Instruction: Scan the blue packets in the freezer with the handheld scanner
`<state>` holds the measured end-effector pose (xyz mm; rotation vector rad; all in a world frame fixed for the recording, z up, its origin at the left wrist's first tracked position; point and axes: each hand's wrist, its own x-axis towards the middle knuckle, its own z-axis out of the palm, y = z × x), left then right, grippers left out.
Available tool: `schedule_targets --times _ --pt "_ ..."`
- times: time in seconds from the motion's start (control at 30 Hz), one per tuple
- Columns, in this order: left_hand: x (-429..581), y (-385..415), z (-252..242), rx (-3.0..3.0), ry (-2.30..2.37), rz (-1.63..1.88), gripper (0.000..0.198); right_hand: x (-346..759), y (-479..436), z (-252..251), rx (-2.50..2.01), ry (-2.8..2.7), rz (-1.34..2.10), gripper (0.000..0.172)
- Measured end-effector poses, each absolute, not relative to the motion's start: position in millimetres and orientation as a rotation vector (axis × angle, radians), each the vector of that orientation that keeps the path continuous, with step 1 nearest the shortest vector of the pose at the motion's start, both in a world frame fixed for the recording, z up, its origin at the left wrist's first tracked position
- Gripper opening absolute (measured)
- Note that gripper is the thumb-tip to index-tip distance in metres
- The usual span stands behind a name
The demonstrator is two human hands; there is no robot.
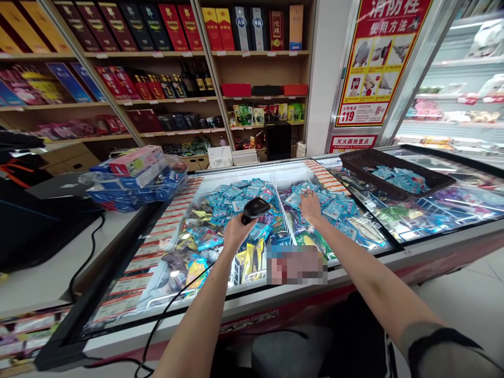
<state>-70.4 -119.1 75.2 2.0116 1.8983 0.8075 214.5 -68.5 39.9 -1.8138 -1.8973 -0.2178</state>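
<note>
Over white-rimmed freezer (255, 297), left hand (235, 231): gripping black plastic scanner (255, 208)
Right hand (310, 206): at light-blue packets (334, 210); pinching, we can't tell

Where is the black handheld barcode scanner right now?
In the head view, the black handheld barcode scanner is near the middle, held in the left hand above small blue plastic packets, left of the white wire divider.

The light was bright and white, strongest in the display fridge (452, 71) at right, which looked washed out. Blue packets (240, 202) were evenly lit, while streaks of glare lay on the freezer glass (452, 202). The bottom middle was dark. Wooden shelves (260, 68) leaned at left by lens distortion.
</note>
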Motion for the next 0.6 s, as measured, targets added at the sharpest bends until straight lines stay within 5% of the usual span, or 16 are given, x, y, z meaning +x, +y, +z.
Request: schedule_targets --times 0.6 --pt "-138 -123 69 1.918 1.959 0.887 0.057 162 -96 26 -1.664 -2.19 -0.381 0.032"
